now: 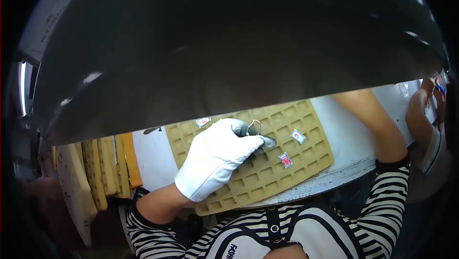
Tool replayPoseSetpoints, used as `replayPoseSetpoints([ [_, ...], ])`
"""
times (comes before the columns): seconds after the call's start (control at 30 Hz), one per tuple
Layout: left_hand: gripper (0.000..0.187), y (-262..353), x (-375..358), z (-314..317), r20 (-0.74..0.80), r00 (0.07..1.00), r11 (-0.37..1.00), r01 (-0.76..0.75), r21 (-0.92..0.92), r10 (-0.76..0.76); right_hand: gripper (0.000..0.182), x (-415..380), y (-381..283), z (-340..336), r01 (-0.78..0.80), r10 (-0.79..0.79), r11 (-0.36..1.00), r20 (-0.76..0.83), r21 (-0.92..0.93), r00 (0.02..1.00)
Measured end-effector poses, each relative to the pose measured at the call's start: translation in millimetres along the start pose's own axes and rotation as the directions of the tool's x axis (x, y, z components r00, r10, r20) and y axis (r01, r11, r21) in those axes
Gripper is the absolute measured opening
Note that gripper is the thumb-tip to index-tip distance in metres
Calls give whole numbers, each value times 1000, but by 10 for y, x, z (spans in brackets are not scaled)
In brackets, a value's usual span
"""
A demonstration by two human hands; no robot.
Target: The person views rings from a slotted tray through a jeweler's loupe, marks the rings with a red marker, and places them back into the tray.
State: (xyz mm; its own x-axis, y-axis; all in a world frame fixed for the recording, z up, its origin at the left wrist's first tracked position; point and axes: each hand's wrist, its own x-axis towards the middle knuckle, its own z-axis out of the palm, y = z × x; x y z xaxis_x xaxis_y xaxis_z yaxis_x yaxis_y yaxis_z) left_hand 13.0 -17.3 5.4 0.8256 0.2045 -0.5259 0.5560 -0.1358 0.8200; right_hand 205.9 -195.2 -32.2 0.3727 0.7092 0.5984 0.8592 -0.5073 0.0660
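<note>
My left hand (217,151) wears a white glove with grey fingertips. Pinched between its thumb and fingers is a thin metal ring (254,127), held up over the tan tray (253,180) with rows of square pockets. Small printed tags lie on the tray: a red-and-white tag (285,160) and a white tag (298,136) to the right of the glove, and another white tag (203,121) behind it. Only the forearm of my right arm shows, at the right; my right hand is hidden behind the dark curved cover.
A large dark glossy cover (229,44) blocks the upper view. Several tan trays (98,170) stand on edge at the left, beside an orange-yellow panel (131,158). The white tabletop (342,149) lies around the tray. Another person's arm (419,115) is at the far right.
</note>
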Motion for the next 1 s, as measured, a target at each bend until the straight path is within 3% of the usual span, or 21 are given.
replayPoseSetpoints([
  [0.07,19,-42,12,-9,-4,1000,1000,-4,-4,4,36,3,-24,52,-93,97,995,73,-46,993],
  [0.17,19,-18,31,14,-2,1000,1000,-15,-4,15,35,11,-21,-3,-56,70,995,175,-83,982],
  [0.27,19,-36,35,20,-23,1000,1000,-6,-17,6,34,5,-96,-115,-91,77,990,130,103,989],
  [0.3,19,-71,34,-20,-3,999,996,-46,71,46,33,7,-100,-124,-57,50,995,93,78,994],
  [0.37,19,-79,24,-12,-10,998,997,-60,53,61,32,8,-118,-155,-23,20,998,57,50,998],
  [0.43,19,-61,13,1,-3,995,994,-96,58,96,32,1,-165,-204,-80,75,996,156,30,985],
  [0.5,19,-27,13,17,-37,998,989,-38,142,44,32,12,-227,-272,-106,100,994,206,18,974],
  [0.6,19,-6,3,21,-32,999,990,-5,142,10,28,23,-369,-336,-160,107,983,431,88,896],
  [0.67,19,-23,35,53,-43,998,994,44,101,-40,28,-8,-486,-296,-91,-62,893,321,440,945],
  [0.7,19,-8,3,12,0,999,975,-45,220,46,28,-16,-547,-280,-43,-130,803,245,594,961],
  [0.77,24,-67,7,22,7,996,968,-86,235,87,33,-19,-656,-282,91,-207,685,74,723,976],
  [0.83,31,-124,18,13,46,972,907,-230,353,229,28,-51,-681,-247,121,-262,655,74,746,962],
  [0.93,33,-116,-1,13,82,946,802,-309,512,313,19,-66,-690,-285,60,-279,632,154,773,948],
  [0.97,33,-61,-15,9,83,945,800,-312,512,315,15,-67,-689,-298,-1,-272,617,215,787,938],
  [1.0,34,54,-40,3,72,988,880,-151,451,133,15,-64,-680,-300,-1,-271,619,215,785,938],
])
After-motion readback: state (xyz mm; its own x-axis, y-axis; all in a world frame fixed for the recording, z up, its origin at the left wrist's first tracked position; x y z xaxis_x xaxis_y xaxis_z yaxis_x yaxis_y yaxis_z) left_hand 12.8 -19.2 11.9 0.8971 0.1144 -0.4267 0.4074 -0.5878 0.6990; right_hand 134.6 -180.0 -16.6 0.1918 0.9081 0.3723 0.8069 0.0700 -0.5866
